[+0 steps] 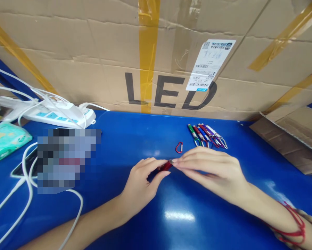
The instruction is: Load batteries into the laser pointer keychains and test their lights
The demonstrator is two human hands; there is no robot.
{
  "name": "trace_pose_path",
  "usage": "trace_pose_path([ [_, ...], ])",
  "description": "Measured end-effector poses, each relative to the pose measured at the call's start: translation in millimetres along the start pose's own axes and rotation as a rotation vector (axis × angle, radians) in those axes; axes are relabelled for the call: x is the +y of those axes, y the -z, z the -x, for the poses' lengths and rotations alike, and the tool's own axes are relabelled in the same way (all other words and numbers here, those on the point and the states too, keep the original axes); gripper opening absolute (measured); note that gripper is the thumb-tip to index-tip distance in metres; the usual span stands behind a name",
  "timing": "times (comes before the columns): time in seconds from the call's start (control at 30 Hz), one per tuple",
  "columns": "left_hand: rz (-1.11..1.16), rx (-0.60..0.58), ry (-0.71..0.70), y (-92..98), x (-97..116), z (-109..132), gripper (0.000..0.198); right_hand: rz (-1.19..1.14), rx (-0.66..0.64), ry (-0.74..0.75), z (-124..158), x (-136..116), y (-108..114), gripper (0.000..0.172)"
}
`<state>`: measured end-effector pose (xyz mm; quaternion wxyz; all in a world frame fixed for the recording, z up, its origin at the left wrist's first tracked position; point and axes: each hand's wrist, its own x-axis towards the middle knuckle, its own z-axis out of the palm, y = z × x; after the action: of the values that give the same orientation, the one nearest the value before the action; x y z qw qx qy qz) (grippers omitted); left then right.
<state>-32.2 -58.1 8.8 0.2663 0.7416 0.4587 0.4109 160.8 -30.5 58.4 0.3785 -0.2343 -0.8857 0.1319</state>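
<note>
At centre, left hand point(142, 177) pinches a red penlight point(166, 166), right hand point(215, 170) its tip point(171, 161), grips narrow; likely light, slick; hold mid-barrel

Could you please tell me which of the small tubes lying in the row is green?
The leftmost tube, at the opposite end from the whitish tube; it alone in the row has a green body.

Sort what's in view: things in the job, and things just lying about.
Likely in the job:
red tube in the left hand, right hand at its end
red carabiner
row of clip-on pens

Lying about:
power strip
green packet
white cable
LED carton
</note>
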Motion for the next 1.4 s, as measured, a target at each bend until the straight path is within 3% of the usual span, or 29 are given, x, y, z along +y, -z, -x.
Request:
trace_pose_path([
  [0.2, -0.004, 0.024, -0.03, -0.8, -2.7, -0.8, 0.014, 0.173, -0.076, 0.138, 8.1, -0.3, -1.3, 0.027],
  [0.33, -0.003, 0.01, -0.026, 0.4, -0.9, -0.9, 0.012, 0.219, -0.027, 0.116, 6.8, -0.3, -1.1, 0.027],
  [0.5, 0.017, 0.027, -0.055, -0.5, 0.4, 2.4, 0.008, 0.229, -0.094, 0.158, 9.3, -4.1, -5.5, 0.029],
  [0.6, 0.044, 0.034, -0.022, 0.0, 1.1, 1.7, 0.007, 0.174, -0.077, 0.089, 6.1, -6.9, -7.3, 0.033],
  [0.73, 0.109, 0.092, 0.149, 4.0, 1.9, -4.0, 0.013, 0.089, -0.072, -0.064, -1.2, -1.8, -7.4, 0.031],
  [0.87, 0.213, 0.195, 0.268, 6.2, 0.6, -6.9, 0.016, 0.153, -0.274, -0.047, 1.3, 11.9, -14.5, 0.024],
  [0.97, 0.235, 0.182, 0.275, 5.0, -0.1, -5.7, 0.017, 0.207, -0.468, 0.045, 5.3, 17.1, -25.9, 0.023],
  [1.03, 0.24, 0.163, 0.277, 4.2, 0.3, -4.5, 0.017, 0.294, -0.518, 0.106, 5.0, 17.9, -33.2, 0.022],
  [1.2, 0.252, 0.151, 0.287, 5.8, 3.2, -3.1, 0.019, 0.433, -0.417, 0.044, -9.6, 23.7, -36.5, 0.013],
  [1.4, 0.216, 0.098, 0.272, 8.1, 4.0, -4.8, 0.019, 0.058, -0.175, -0.321, -25.6, 28.6, -20.5, 0.007],
])
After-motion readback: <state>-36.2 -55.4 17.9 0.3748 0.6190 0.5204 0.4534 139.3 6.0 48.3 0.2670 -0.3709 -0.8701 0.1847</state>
